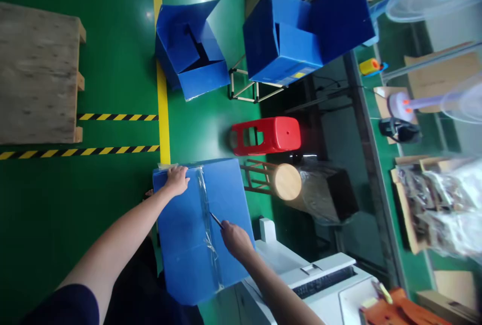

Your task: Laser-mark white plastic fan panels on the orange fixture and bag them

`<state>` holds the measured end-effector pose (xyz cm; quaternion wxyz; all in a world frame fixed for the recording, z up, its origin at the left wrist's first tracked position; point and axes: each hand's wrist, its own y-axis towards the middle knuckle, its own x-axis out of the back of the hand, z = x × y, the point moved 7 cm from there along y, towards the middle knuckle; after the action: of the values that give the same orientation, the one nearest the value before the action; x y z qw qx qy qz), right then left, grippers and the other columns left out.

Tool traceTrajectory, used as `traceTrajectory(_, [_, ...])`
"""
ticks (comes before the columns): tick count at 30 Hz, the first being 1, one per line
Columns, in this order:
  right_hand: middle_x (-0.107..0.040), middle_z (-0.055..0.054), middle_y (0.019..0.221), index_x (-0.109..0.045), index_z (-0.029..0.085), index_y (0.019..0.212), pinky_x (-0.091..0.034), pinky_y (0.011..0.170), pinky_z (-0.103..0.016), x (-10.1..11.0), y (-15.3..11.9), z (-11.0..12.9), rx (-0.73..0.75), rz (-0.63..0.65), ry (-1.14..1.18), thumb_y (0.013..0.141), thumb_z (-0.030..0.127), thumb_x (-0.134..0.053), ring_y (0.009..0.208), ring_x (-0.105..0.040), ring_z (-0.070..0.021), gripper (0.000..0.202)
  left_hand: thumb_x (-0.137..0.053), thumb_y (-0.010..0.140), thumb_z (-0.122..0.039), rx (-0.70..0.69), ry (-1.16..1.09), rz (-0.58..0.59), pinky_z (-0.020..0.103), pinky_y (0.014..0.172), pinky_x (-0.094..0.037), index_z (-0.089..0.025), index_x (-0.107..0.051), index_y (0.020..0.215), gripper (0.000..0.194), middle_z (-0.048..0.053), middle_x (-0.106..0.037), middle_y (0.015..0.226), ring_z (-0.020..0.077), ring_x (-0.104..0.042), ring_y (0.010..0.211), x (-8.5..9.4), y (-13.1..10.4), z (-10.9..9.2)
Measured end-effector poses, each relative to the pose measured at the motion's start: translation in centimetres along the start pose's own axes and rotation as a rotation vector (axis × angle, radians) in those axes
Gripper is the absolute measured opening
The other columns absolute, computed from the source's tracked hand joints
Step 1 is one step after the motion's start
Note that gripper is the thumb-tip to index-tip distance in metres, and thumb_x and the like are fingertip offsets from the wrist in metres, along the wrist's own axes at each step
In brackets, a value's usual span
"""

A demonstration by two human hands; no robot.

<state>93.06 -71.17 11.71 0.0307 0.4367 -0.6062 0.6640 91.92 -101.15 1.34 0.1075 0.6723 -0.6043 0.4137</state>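
A large blue box [181, 244] is in front of me, with clear, wrinkled tape [204, 192] along the seam of its top. My left hand [176, 180] lies on the box near one corner, thumb apart from the fingers; some fingertips are hard to make out at the edge. In my right hand [237, 239] is a thin box cutter [216, 220], its tip at the taped seam. My right fingers are closed around its handle, so most of it is hidden.
Two open blue boxes [203, 76] [299, 46] stand beyond, one on a tubular frame [244, 99]. Nearby are a red stool [288, 134], a round wooden stool [287, 182] and a white machine [293, 264]. A wooden pallet [39, 74] and a yellow floor line [161, 104] lie leftward.
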Motion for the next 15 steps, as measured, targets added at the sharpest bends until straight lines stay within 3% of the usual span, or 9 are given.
traceTrajectory(2, [-0.079,-0.005,0.101,-0.074,0.014,0.12,-0.063,0.088,-0.038,1.0,0.5,0.4,-0.02,0.084,-0.113,0.11,0.022,-0.066,0.089,-0.077,-0.0206,0.015,-0.069,0.105,-0.026,-0.005,-0.009,0.011,0.052,0.119,-0.038,-0.02,-0.064,0.139,0.036,0.017,-0.07,0.142,0.0371,-0.059,0.136,0.0,-0.2,-0.2])
traceTrajectory(4, [-0.078,-0.004,0.102,-0.074,0.015,0.123,-0.063,0.089,-0.039,3.5,1.2,0.5,-0.032,0.107,-0.213,0.11,0.027,-0.07,0.09,-0.076,-0.0202,0.018,-0.069,0.104,-0.025,-0.013,-0.017,0.025,0.053,0.118,-0.038,-0.019,-0.064,0.138,0.036,0.017,-0.07,0.141,0.0373,-0.059,0.135,0.1,-0.3,-0.4])
traceTrajectory(8, [-0.076,-0.013,0.111,-0.062,0.012,0.149,-0.058,0.091,-0.043,12.5,4.1,1.1,-0.032,-0.046,-0.391,0.117,0.024,-0.046,0.101,-0.075,-0.0274,0.037,-0.069,0.102,-0.023,-0.037,-0.039,0.054,0.053,0.117,-0.039,-0.019,-0.063,0.136,0.035,0.016,-0.07,0.138,0.0367,-0.059,0.132,0.3,-0.3,-0.8])
traceTrajectory(10, [-0.074,-0.019,0.12,-0.062,0.014,0.15,-0.051,0.099,-0.046,17.1,6.2,2.8,0.041,-0.145,-0.458,0.119,0.025,-0.031,0.114,-0.071,-0.0327,0.045,-0.069,0.102,-0.023,-0.038,-0.046,0.065,0.054,0.117,-0.039,-0.019,-0.063,0.135,0.033,0.016,-0.07,0.137,0.0368,-0.059,0.131,0.4,-0.4,-0.9])
traceTrajectory(12, [-0.072,-0.021,0.124,-0.068,0.018,0.143,-0.044,0.105,-0.049,20.5,8.6,5.1,0.136,-0.199,-0.51,0.12,0.038,-0.03,0.12,-0.066,-0.0359,0.049,-0.069,0.102,-0.022,-0.033,-0.049,0.069,0.054,0.117,-0.039,-0.019,-0.063,0.134,0.034,0.017,-0.069,0.138,0.0372,-0.059,0.131,0.4,-0.5,-1.0])
traceTrajectory(15, [-0.074,-0.02,0.123,-0.076,0.021,0.134,-0.038,0.108,-0.049,23.1,12.0,8.8,0.254,-0.227,-0.573,0.119,0.038,-0.036,0.121,-0.062,-0.0356,0.046,-0.069,0.101,-0.02,-0.033,-0.052,0.063,0.054,0.119,-0.037,-0.018,-0.061,0.137,0.038,0.017,-0.068,0.139,0.0375,-0.057,0.133,0.4,-0.7,-1.2])
